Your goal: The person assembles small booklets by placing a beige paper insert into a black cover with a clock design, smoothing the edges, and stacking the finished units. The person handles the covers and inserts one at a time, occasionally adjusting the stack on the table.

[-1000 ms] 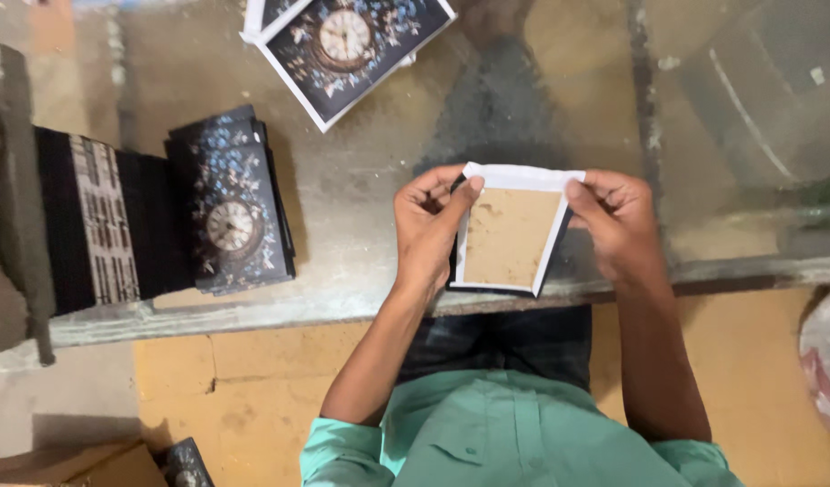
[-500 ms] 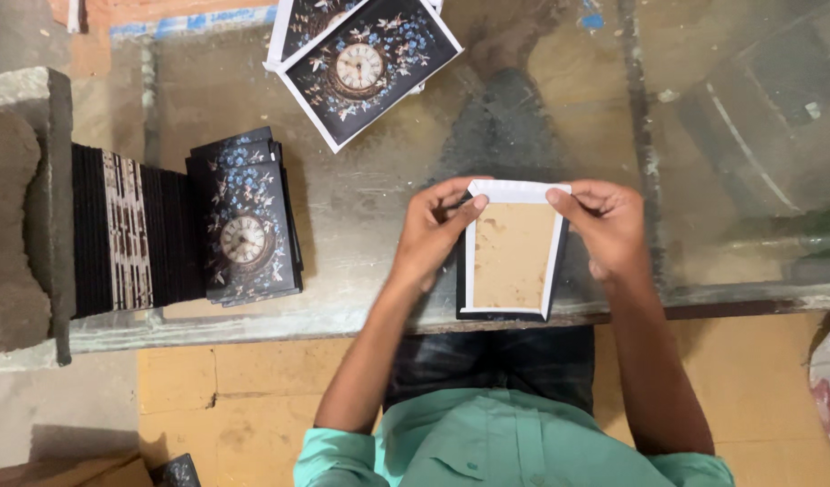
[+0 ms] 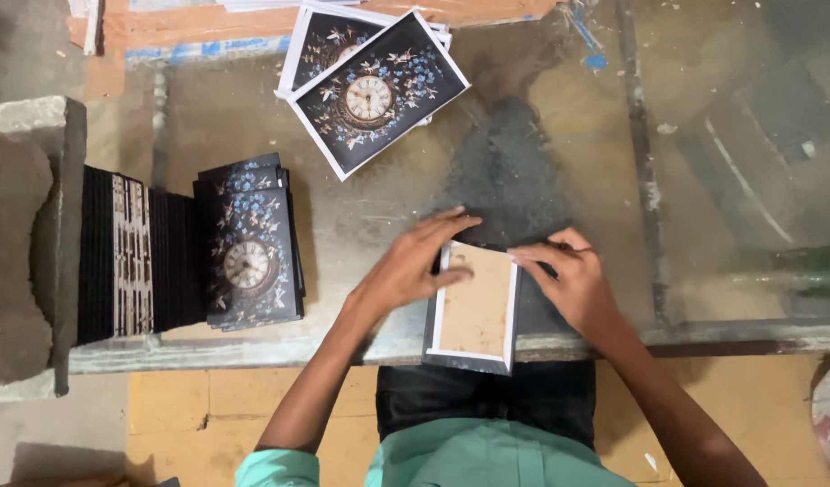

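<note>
A brown board with a white border and dark wrapped edges lies face down at the near edge of the glass table. My left hand presses flat on its upper left corner, fingers spread. On the board's upper right edge my right hand pushes with its fingers. Neither hand lifts the board off the glass.
A row of finished dark covers with a clock-and-flowers print stands to the left, next to a grey stone block. Loose printed sheets of the same pattern lie at the back. A metal table frame bar runs under the glass on the right.
The board was held up between both hands a second ago; it now lies on the glass, and both hands press on its top edge.
</note>
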